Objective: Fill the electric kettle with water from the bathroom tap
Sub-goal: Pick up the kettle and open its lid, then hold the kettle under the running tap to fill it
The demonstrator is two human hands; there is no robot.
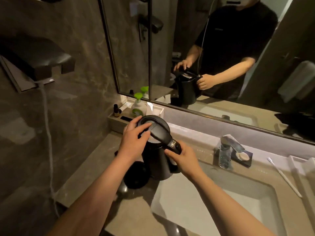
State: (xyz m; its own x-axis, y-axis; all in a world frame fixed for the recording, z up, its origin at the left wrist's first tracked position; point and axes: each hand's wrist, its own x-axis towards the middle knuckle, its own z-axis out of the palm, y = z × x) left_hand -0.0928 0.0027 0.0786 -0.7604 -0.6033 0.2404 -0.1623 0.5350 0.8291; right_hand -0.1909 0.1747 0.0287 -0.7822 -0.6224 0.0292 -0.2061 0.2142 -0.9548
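Note:
A black electric kettle (157, 160) is held upright at the left edge of the sink (247, 198), just off its round black base (135, 176) on the counter. My right hand (183, 159) grips the kettle's handle. My left hand (134, 138) rests on the kettle's lid (154, 124) with its fingers spread across it. The lid looks down on the kettle. The chrome tap (225, 152) stands behind the sink, to the right of the kettle. No water is seen running.
A tray (113, 120) at the back left holds a green-topped soap pump (137, 106) and a small dark bottle (116, 110). A soap dish (242, 157) sits by the tap, a toothbrush (283, 177) further right. A mirror (221, 53) is behind; a cord (48, 133) hangs left.

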